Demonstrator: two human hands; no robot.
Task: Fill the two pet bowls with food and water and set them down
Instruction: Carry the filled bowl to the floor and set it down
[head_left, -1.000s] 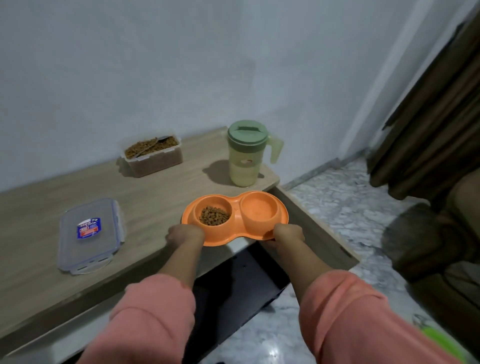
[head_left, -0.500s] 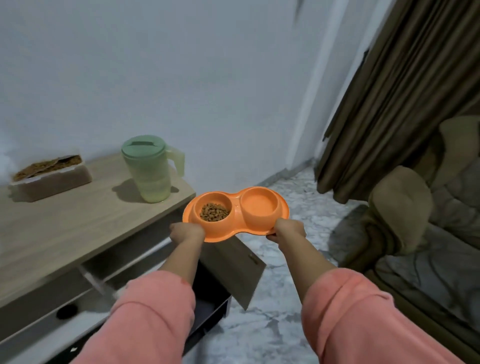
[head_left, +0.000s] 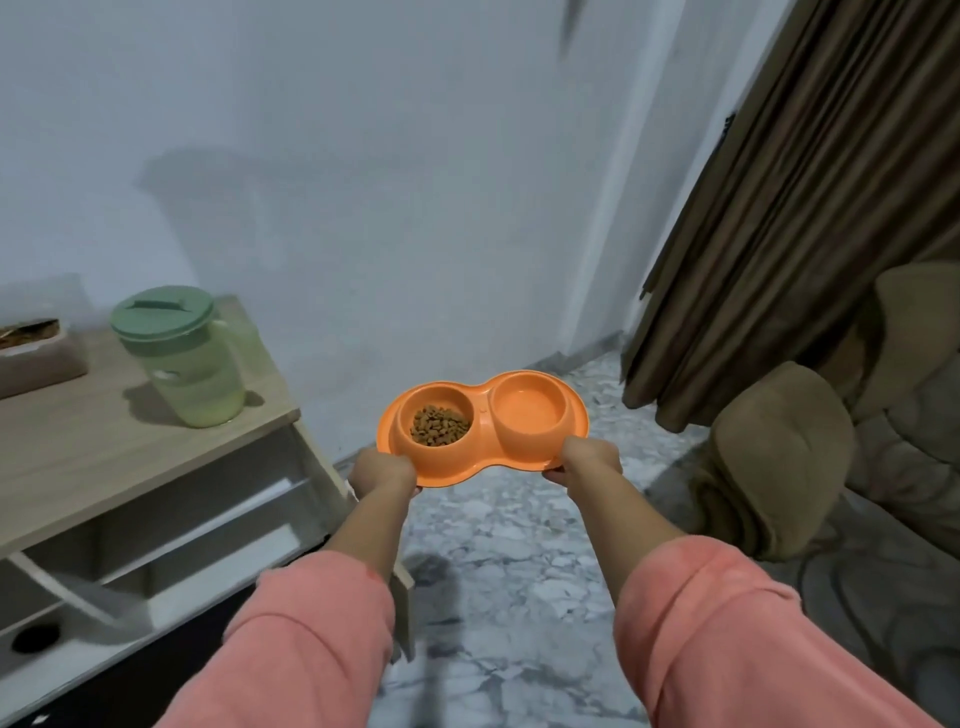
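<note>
While both hands (head_left: 382, 470) (head_left: 589, 460) grip double bowl (head_left: 480, 415), it's carried off table (head_left: 130, 457) twd floor.

I see the orange double pet bowl (head_left: 482, 427) held level in the air above the marble floor, near frame centre. Its left well holds a small heap of brown kibble (head_left: 440, 425); the right well, at three o'clock from the kibble, shows a smooth orange bottom, and whether it holds water I cannot tell.

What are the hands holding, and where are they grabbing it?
Both hold the orange double pet bowl by its near rim: the left hand by the kibble side, the right hand by the other side.
</note>
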